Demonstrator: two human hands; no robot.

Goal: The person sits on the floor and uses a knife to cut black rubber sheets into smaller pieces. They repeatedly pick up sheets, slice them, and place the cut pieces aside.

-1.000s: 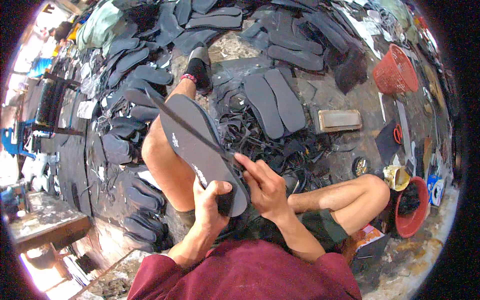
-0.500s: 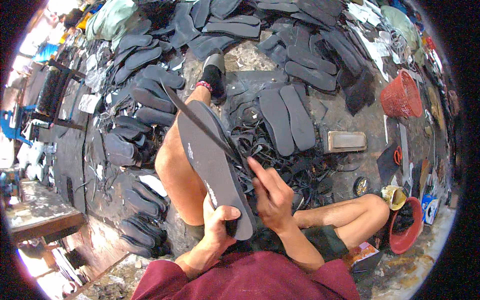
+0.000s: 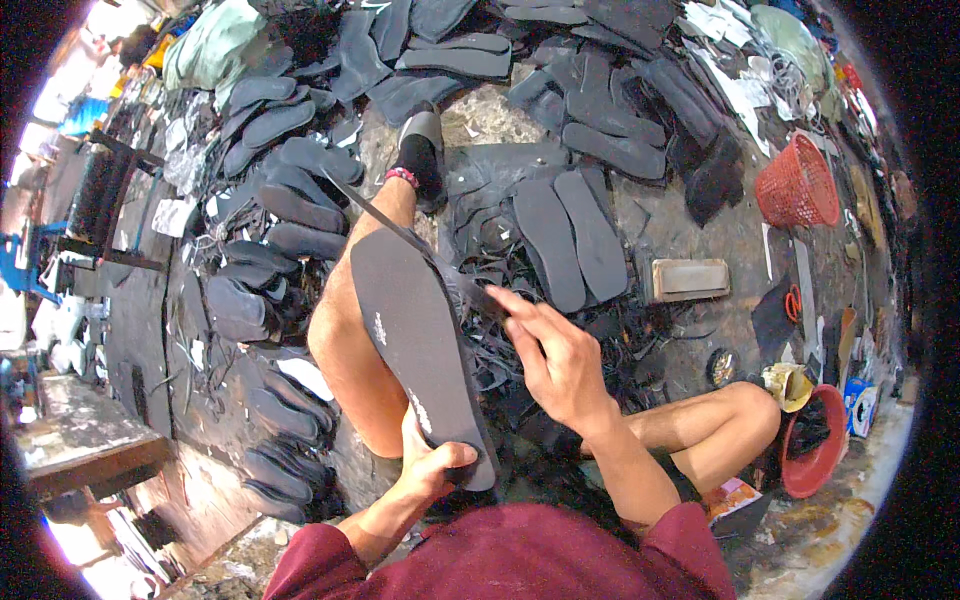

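My left hand point(image 3: 432, 462) grips the heel end of a dark grey shoe sole point(image 3: 405, 310) with small white markings, thumb on top. The sole is tilted over my raised leg, toe end pointing away. A long, narrow dark strip point(image 3: 375, 212), tapering to a point, crosses beside the toe end; whether it is a knife blade or an offcut I cannot tell. My right hand point(image 3: 565, 365) has its fingertips closed on the strip's near, wider end, right of the sole. The thumb is bent under the fingers, and the palm side is hidden.
Piles of dark soles point(image 3: 300, 195) lie left and ahead. A pair of soles point(image 3: 570, 240) rests beside black scraps. Rightward are a whetstone-like block point(image 3: 690, 280), a red basket point(image 3: 797, 180), orange-handled scissors point(image 3: 793, 303) and a red tub point(image 3: 815, 470). A low wooden table point(image 3: 95, 465) stands left.
My right hand has moved slightly up and right, its fingers stretching further forward. The dark strip has turned and shifted off the sole's face toward its toe edge. The left hand keeps its hold.
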